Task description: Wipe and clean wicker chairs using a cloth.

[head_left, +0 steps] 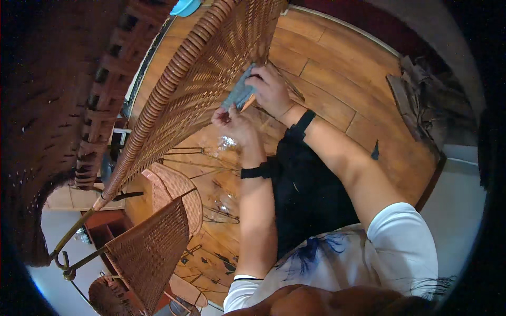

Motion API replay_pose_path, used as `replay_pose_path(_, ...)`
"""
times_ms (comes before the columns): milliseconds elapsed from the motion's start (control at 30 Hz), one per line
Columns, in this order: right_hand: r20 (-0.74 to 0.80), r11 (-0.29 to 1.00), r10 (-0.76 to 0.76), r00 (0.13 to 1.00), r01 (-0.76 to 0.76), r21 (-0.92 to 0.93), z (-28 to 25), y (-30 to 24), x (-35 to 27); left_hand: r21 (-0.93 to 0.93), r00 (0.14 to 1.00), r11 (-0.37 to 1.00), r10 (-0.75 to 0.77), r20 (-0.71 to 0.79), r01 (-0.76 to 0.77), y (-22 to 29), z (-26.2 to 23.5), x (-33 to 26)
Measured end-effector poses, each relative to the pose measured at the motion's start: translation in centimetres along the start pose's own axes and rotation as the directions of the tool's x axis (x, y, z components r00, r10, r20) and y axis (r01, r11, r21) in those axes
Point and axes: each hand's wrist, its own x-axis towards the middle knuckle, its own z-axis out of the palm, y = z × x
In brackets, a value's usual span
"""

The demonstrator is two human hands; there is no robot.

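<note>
A dark brown woven wicker wall looms closest, filling the left edge. At its lower end, a thin metal bar ends in a hook. Just to the right, a brown wicker seat hangs at a tilt in the lower left, with a paler, peach-toned wicker chair behind it. Above these, a large curved wicker panel slants up to the top edge, its thick coiled rim facing left. A light blue basin shows past the rim at the top.

Right of the seats, clear plastic lies crumpled on the wood-patterned floor. Above it, the left hand pinches the lower end of a blue-grey piece between thumb and fingers. That piece sits in front of the panel's weave, slanting between the two hands; it looks like folded cloth, though it is too small to be certain. The right hand grasps its upper end, fingers bent over it. Both wrists wear black bands. At far right, dark brown crumpled sheets lie heaped on the floor.
</note>
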Motion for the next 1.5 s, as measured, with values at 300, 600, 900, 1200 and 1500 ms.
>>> replay_pose_path(300, 0.201, 0.972, -0.180, 0.963, 0.142, 0.187, 5.8, -5.0, -4.4, 0.077, 0.982, 0.996, -0.031, -0.189, 0.047, -1.4, -8.3, 4.7)
replay_pose_path(600, 0.096, 0.985, -0.040, 0.995, 0.023, 0.173, 3.6, -3.1, -3.7, -0.048, 0.975, 0.986, -0.164, -0.150, 0.159, -0.4, -5.0, 2.4)
replay_pose_path(900, 0.007, 1.000, 0.024, 1.000, -0.024, -0.013, 1.9, -0.5, -2.2, 0.050, 1.000, 0.999, -0.014, 0.007, 0.014, -3.6, -2.5, 0.6)
replay_pose_path(1200, 0.217, 0.975, -0.131, 0.967, 0.085, 0.208, 7.4, -3.8, -6.9, -0.062, 0.950, 0.979, -0.205, -0.237, 0.196, -4.5, -9.0, 5.1)
replay_pose_path(1500, 0.064, 0.995, -0.071, 0.995, 0.067, 0.068, 4.4, -0.7, -5.1, 0.021, 0.978, 0.989, -0.139, -0.157, 0.144, -3.8, -4.7, 1.8)
